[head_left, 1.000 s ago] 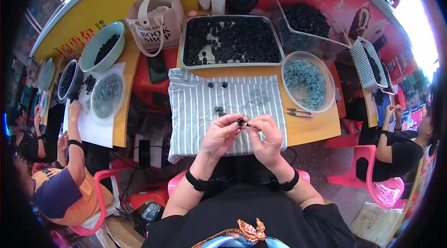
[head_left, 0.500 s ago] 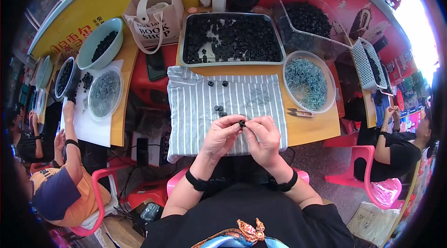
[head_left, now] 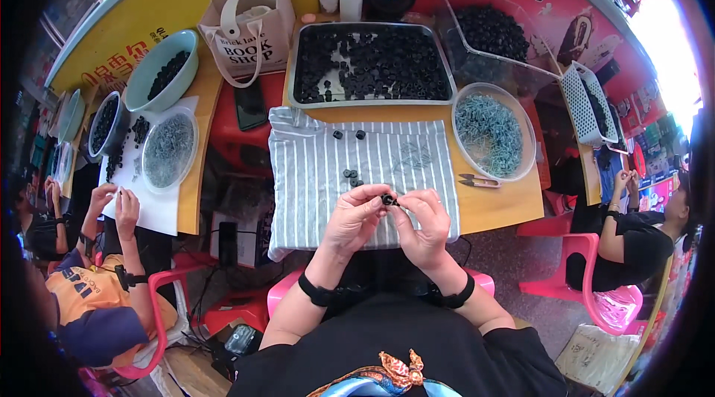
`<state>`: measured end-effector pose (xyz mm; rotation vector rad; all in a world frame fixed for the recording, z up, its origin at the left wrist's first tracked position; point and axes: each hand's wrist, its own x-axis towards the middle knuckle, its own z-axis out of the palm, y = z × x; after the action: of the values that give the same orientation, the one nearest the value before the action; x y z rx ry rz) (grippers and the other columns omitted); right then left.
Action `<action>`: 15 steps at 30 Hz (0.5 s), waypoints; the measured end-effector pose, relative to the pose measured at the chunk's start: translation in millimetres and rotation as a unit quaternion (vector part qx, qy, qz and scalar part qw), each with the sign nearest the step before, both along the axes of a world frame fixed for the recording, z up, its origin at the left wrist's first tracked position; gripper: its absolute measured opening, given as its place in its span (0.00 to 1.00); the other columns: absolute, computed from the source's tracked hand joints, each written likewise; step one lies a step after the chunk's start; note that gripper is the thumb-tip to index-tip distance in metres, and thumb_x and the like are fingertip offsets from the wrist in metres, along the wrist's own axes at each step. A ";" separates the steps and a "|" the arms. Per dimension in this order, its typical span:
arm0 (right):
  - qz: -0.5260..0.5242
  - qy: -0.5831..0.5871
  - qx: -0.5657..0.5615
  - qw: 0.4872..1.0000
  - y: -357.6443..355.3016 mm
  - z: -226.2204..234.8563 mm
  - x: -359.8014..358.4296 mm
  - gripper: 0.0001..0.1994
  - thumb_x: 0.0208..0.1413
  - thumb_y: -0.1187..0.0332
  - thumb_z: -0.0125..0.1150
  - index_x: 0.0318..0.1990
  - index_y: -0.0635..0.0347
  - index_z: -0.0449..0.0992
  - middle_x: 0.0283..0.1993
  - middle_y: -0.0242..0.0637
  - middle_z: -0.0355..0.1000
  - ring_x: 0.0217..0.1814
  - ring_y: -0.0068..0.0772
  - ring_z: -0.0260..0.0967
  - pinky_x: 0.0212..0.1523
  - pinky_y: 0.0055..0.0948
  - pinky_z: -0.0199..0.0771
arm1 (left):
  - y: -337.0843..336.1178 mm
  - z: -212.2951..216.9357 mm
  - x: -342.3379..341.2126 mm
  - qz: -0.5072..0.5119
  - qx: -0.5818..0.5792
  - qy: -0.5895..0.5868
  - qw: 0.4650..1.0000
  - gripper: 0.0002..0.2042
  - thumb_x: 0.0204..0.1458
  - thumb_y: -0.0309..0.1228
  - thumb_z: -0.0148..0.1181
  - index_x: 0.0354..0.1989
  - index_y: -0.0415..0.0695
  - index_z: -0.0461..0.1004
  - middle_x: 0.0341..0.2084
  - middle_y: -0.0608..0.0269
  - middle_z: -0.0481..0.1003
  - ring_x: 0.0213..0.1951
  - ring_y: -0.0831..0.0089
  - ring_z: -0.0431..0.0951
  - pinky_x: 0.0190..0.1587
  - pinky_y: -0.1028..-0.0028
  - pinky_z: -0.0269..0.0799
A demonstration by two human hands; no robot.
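Over the near part of the grey-and-white striped cloth (head_left: 313,188), my left hand (head_left: 351,217) pinches a small black ring-like part (head_left: 388,199) between thumb and fingers. My right hand (head_left: 426,224) is closed, its fingertips pressed together at the right side of that part; whatever is between them is too small to make out. Several more small black parts lie on the cloth: one pair (head_left: 350,173) just beyond my left hand, and two single pieces farther back, a left one (head_left: 337,135) and a right one (head_left: 360,135).
A metal tray (head_left: 372,104) of black parts stands behind the cloth. At right are a round tub (head_left: 530,136) of thin metal pieces, thread snips (head_left: 480,182) and a clear bin (head_left: 514,62). Co-workers sit on the left (head_left: 100,315) and right (head_left: 640,237).
The black part has tilted slightly in my fingers, so its opening shows more. The left co-worker has leaned back and drawn both hands together above the white sheet.
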<state>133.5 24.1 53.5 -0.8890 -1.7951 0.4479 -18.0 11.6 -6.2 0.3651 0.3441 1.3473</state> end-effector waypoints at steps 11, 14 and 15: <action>0.003 -0.038 0.021 0.999 1.4 2.1 -2.7 0.10 0.44 0.83 0.69 0.35 0.65 0.77 0.33 0.41 0.74 0.34 0.40 0.71 0.34 0.33 0.69 | -1.7 -2.5 0.0 0.008 0.001 0.010 1.000 0.12 0.56 0.22 0.62 0.49 0.35 0.77 0.43 0.54 0.79 0.42 0.72 0.80 0.46 0.76 0.77; -0.005 -0.004 0.003 1.000 0.7 -1.5 -2.3 0.10 0.43 0.83 0.69 0.35 0.65 0.77 0.33 0.41 0.74 0.33 0.40 0.71 0.34 0.32 0.70 | -1.4 -3.8 1.1 0.011 0.008 0.011 1.000 0.12 0.56 0.21 0.62 0.49 0.35 0.77 0.43 0.54 0.79 0.43 0.71 0.80 0.47 0.75 0.77; -0.003 -0.001 0.001 1.000 0.3 -1.7 -2.2 0.11 0.43 0.83 0.70 0.35 0.65 0.77 0.33 0.41 0.74 0.33 0.40 0.71 0.34 0.32 0.70 | -1.4 -4.0 1.2 0.011 0.011 0.010 1.000 0.12 0.56 0.21 0.61 0.49 0.35 0.77 0.43 0.54 0.79 0.43 0.71 0.80 0.48 0.75 0.77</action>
<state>131.3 24.4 51.9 -0.8929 -1.7936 0.4405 -16.8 10.2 -10.2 0.3935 0.3513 1.3702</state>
